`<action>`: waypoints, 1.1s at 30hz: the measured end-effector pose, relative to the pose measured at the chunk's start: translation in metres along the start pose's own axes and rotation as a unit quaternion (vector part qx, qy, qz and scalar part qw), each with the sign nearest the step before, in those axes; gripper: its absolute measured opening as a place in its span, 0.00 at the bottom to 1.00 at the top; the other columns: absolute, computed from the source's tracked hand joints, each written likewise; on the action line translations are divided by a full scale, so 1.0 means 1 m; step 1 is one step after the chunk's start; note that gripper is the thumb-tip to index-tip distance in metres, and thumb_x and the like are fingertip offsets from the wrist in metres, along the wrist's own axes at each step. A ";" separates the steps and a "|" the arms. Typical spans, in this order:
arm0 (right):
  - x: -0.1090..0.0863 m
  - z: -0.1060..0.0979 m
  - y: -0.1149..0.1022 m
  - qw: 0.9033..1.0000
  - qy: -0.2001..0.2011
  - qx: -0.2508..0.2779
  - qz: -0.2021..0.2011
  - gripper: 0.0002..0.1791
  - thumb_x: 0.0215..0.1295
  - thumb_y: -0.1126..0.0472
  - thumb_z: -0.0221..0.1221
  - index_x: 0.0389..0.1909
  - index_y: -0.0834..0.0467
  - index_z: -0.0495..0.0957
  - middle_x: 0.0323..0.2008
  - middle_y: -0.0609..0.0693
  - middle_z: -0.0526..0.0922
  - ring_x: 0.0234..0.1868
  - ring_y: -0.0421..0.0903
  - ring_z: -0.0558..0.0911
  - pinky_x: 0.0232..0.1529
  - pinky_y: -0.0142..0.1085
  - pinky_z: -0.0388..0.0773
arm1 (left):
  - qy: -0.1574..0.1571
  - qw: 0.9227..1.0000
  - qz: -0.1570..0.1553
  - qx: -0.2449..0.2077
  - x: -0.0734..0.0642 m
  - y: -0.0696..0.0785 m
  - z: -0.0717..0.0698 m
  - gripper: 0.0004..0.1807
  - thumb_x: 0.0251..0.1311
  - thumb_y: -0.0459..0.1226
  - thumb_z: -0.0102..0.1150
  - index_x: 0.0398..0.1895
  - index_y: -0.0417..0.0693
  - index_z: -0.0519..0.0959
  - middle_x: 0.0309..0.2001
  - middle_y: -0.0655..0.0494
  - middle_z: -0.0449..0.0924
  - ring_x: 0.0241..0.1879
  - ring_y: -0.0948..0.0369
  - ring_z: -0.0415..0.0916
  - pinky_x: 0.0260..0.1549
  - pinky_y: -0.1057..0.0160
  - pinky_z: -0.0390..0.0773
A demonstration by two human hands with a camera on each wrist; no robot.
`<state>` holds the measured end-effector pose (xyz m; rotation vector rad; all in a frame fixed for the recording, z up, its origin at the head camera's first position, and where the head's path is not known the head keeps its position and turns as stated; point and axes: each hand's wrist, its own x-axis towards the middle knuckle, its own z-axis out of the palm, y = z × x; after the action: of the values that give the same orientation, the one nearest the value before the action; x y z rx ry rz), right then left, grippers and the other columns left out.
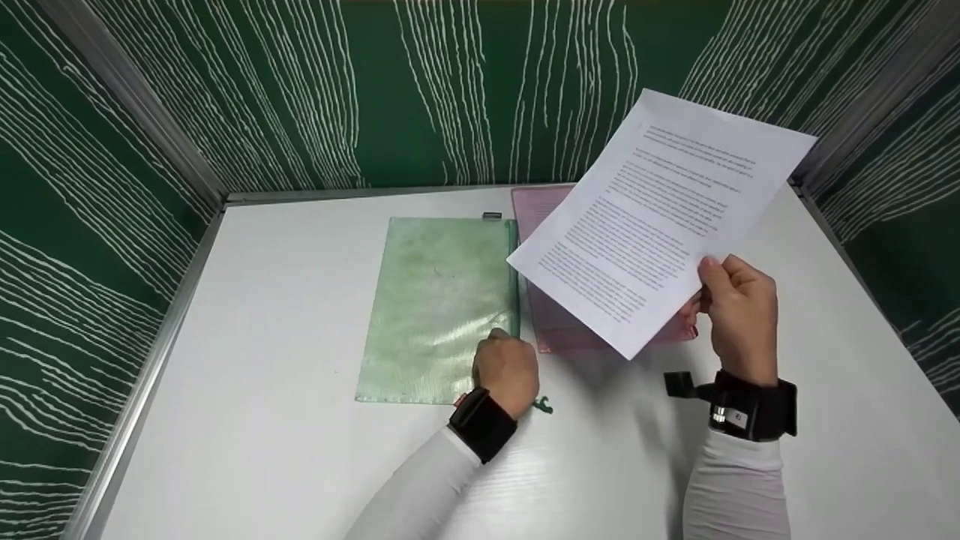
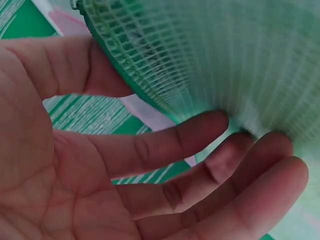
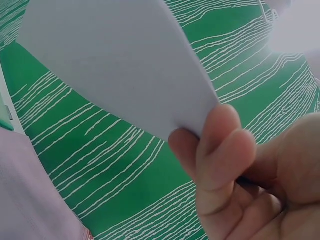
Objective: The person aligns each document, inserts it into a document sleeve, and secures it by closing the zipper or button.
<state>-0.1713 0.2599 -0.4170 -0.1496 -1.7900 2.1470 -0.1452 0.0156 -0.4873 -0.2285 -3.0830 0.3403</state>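
A translucent green mesh zip pouch [image 1: 427,300] lies on the white table. My left hand [image 1: 507,371] holds it near its lower right corner. In the left wrist view the thumb [image 2: 75,65] passes behind the pouch's edge, while the fingertips meet the mesh [image 2: 200,50] from the near side. Raised above the table on the right is a printed sheet of paper [image 1: 652,217], tilted, its text facing up. My right hand [image 1: 742,319] pinches the sheet by its lower right edge, as the right wrist view also shows. Partly hidden beneath the sheet lies a pink pouch [image 1: 559,330].
A small dark tab [image 1: 492,215] sits at the green pouch's top right. Next to my left hand, a curled green bit [image 1: 543,405] rests on the table [image 1: 277,322]. Green walls [image 1: 420,90] with white wavy lines enclose the back and sides.
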 end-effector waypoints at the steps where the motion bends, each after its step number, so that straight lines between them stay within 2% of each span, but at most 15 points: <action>1: 0.000 -0.001 0.000 1.000 -0.003 0.000 0.001 0.16 0.75 0.65 0.59 0.30 0.75 0.75 0.18 0.56 0.80 0.12 0.43 0.75 0.13 0.31 0.71 | 0.016 1.000 0.001 -0.009 -0.002 -0.004 0.002 0.11 0.66 0.42 0.62 0.35 0.46 0.90 0.32 0.48 0.81 0.25 0.60 0.78 0.18 0.62 0.76; 3: 0.000 -0.002 0.000 1.000 -0.008 0.001 0.003 0.16 0.75 0.65 0.59 0.31 0.75 0.76 0.18 0.56 0.80 0.12 0.43 0.75 0.13 0.30 0.71 | 0.049 0.998 0.007 -0.041 -0.007 -0.016 0.006 0.09 0.63 0.37 0.64 0.30 0.43 0.90 0.29 0.48 0.81 0.24 0.59 0.80 0.18 0.62 0.78; 6: 0.000 -0.004 -0.001 1.000 -0.012 0.011 0.007 0.14 0.75 0.64 0.59 0.36 0.75 0.78 0.21 0.56 0.81 0.14 0.43 0.74 0.15 0.30 0.70 | 0.090 0.988 0.025 -0.127 -0.012 -0.040 0.011 0.11 0.57 0.28 0.67 0.17 0.42 0.83 0.21 0.51 0.79 0.20 0.59 0.79 0.17 0.62 0.79; 9: -0.001 -0.006 -0.001 0.999 -0.020 0.032 0.010 0.12 0.74 0.64 0.60 0.41 0.73 0.81 0.24 0.56 0.83 0.15 0.42 0.75 0.16 0.30 0.70 | 0.110 0.969 0.032 -0.218 -0.016 -0.066 0.011 0.25 0.53 0.21 0.65 0.07 0.50 0.67 0.13 0.55 0.71 0.16 0.62 0.72 0.14 0.63 0.75; 11: -0.001 -0.008 -0.002 0.999 -0.032 0.042 0.008 0.12 0.74 0.65 0.60 0.44 0.72 0.82 0.26 0.56 0.84 0.16 0.42 0.76 0.17 0.29 0.70 | 0.123 0.958 0.023 -0.257 -0.019 -0.083 0.009 0.30 0.53 0.20 0.62 0.07 0.54 0.59 0.12 0.59 0.63 0.16 0.64 0.65 0.13 0.64 0.72; 13: -0.001 -0.009 -0.003 0.997 -0.048 0.052 0.006 0.12 0.75 0.65 0.60 0.46 0.72 0.81 0.27 0.57 0.85 0.15 0.43 0.76 0.16 0.29 0.69 | 0.137 0.946 0.011 -0.293 -0.022 -0.098 0.004 0.31 0.54 0.20 0.59 0.08 0.55 0.55 0.12 0.62 0.57 0.16 0.66 0.59 0.13 0.65 0.68; 16: -0.001 -0.012 -0.004 0.995 -0.074 0.066 0.002 0.14 0.75 0.65 0.59 0.49 0.74 0.80 0.29 0.59 0.86 0.13 0.44 0.75 0.14 0.29 0.69 | 0.160 0.930 -0.003 -0.331 -0.026 -0.115 -0.004 0.30 0.56 0.21 0.58 0.07 0.54 0.57 0.13 0.63 0.54 0.16 0.66 0.57 0.13 0.66 0.64; 18: -0.002 -0.015 -0.005 0.993 -0.088 0.080 0.004 0.15 0.75 0.65 0.59 0.51 0.75 0.79 0.31 0.60 0.87 0.12 0.45 0.74 0.13 0.29 0.69 | 0.173 0.922 -0.007 -0.345 -0.028 -0.125 -0.009 0.29 0.59 0.22 0.58 0.07 0.53 0.60 0.13 0.63 0.55 0.15 0.66 0.58 0.13 0.67 0.64; 21: -0.004 -0.019 -0.006 0.989 -0.107 0.101 0.014 0.16 0.75 0.65 0.59 0.53 0.75 0.78 0.34 0.61 0.87 0.13 0.45 0.75 0.12 0.28 0.69 | 0.201 0.915 -0.007 -0.350 -0.031 -0.135 -0.017 0.28 0.61 0.23 0.58 0.06 0.51 0.64 0.13 0.62 0.58 0.15 0.65 0.60 0.13 0.66 0.64; 25: -0.006 -0.022 -0.008 0.984 -0.130 0.118 0.039 0.16 0.76 0.65 0.58 0.56 0.73 0.79 0.39 0.60 0.89 0.16 0.44 0.80 0.12 0.27 0.68 | 0.241 0.906 -0.004 -0.348 -0.033 -0.144 -0.025 0.28 0.63 0.24 0.56 0.06 0.51 0.63 0.14 0.62 0.55 0.15 0.65 0.57 0.13 0.66 0.61; 29: -0.005 -0.022 -0.010 0.974 -0.171 0.130 0.074 0.16 0.77 0.66 0.55 0.58 0.71 0.79 0.45 0.60 0.89 0.30 0.48 0.89 0.22 0.30 0.81 | 0.275 0.897 -0.004 -0.345 -0.033 -0.148 -0.030 0.29 0.64 0.24 0.55 0.07 0.52 0.60 0.16 0.62 0.50 0.16 0.66 0.52 0.13 0.67 0.57; 33: -0.003 -0.022 -0.012 0.961 -0.217 0.123 0.118 0.16 0.79 0.66 0.53 0.59 0.70 0.80 0.46 0.59 0.88 0.39 0.51 0.90 0.33 0.37 0.86 | 0.305 0.890 -0.012 -0.338 -0.033 -0.148 -0.031 0.29 0.65 0.25 0.56 0.08 0.51 0.59 0.16 0.62 0.49 0.16 0.65 0.50 0.13 0.66 0.56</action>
<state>-0.1595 0.2806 -0.4103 0.1962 -1.7707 2.7209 -0.1324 -0.1255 -0.4249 -0.2454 -2.4382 -0.6933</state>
